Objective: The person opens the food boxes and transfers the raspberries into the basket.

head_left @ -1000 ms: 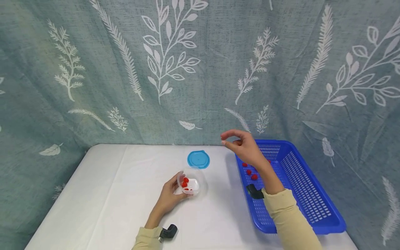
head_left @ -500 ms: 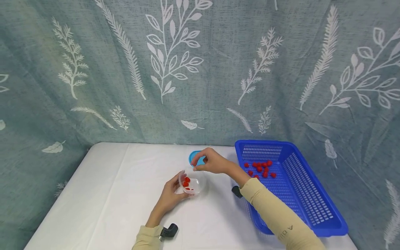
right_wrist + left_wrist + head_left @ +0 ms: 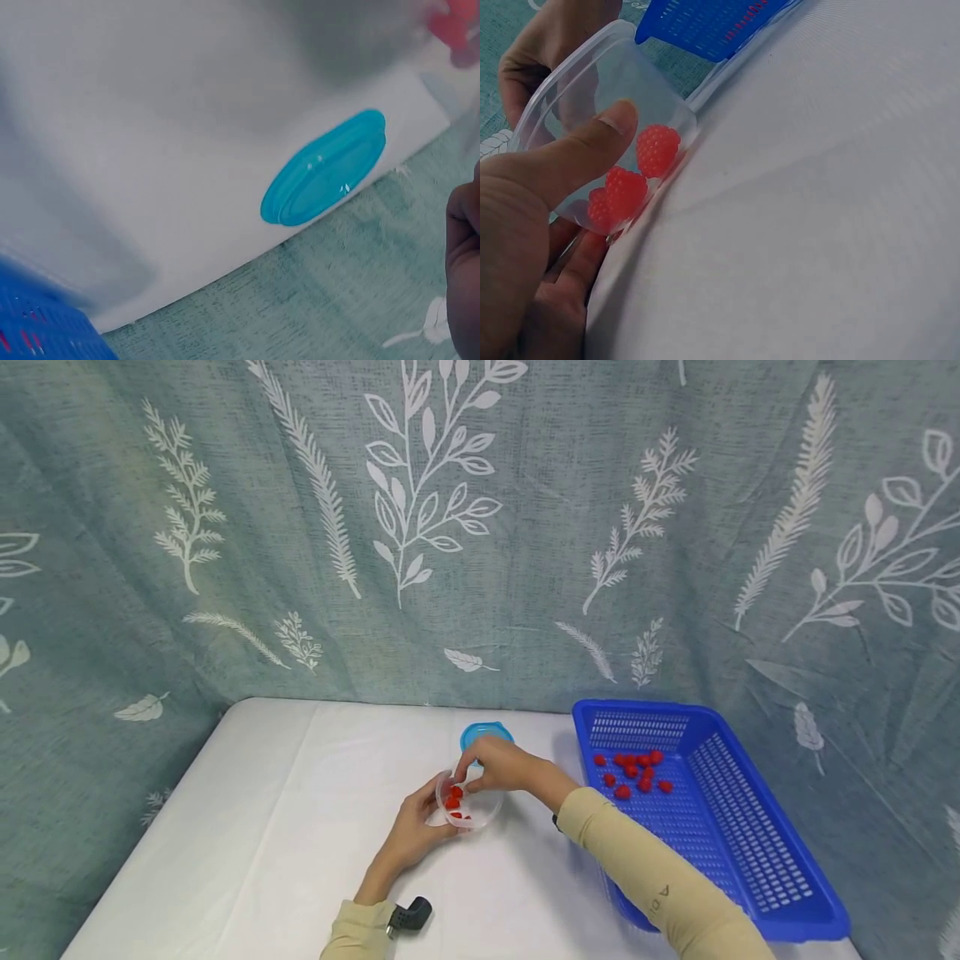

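Note:
My left hand [image 3: 412,835] holds a clear plastic tub [image 3: 487,810] on the white table, thumb along one side and fingers round the other. Inside the tub lie several raspberries [image 3: 453,802]; the left wrist view shows red raspberries [image 3: 658,150] through its wall. My right hand [image 3: 506,764] reaches in over the rim from the right, thumb and fingers bent down inside the tub. I cannot tell whether a raspberry is between those fingertips. Part of the same right hand [image 3: 466,247] shows at the edge of the right wrist view.
Just behind the tub lies a blue lid [image 3: 483,732], partly covered by my right hand. A blue perforated basket [image 3: 750,827] with several more raspberries [image 3: 645,762] stands on the right. A patterned cloth [image 3: 300,527] hangs behind the white table [image 3: 247,827].
My right hand has swung left from the basket to the tub, a bit of red at its fingertips half a second ago, and dipped inside. The left hand has kept its hold.

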Available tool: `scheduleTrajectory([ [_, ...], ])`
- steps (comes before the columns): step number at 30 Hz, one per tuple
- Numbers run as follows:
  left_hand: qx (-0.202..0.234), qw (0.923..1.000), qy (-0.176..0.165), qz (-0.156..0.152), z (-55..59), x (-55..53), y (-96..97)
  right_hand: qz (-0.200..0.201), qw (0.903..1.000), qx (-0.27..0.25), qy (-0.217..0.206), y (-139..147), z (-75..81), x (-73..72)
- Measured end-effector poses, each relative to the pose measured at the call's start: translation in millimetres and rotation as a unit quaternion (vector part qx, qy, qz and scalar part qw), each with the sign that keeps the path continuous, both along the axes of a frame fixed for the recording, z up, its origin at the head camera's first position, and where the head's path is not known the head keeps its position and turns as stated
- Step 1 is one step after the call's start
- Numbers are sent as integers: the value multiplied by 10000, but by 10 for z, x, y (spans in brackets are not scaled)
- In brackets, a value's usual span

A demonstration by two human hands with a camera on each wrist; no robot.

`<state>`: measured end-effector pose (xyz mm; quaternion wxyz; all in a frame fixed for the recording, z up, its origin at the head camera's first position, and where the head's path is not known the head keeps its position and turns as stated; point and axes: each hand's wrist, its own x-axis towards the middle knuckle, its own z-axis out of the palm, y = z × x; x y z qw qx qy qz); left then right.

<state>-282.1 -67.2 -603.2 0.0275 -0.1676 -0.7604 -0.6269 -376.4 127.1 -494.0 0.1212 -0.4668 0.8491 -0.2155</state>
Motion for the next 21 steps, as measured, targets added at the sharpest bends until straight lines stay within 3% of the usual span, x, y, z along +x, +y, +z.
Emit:
scheduleTrajectory([
  [4,-55,10000,-53,7,2,6,-4,220,9960,487,715,-43,-43,43],
  [7,-30,10000,33,24,2,10,-5,211,9923,656,1026,-81,-51,78],
  [13,170,9997,144,47,13,16,4,134,9906,774,1121,-136,-96,94],
  [21,176,9995,-189,204,46,30,20,124,9905,818,1102,-160,-139,88],
])
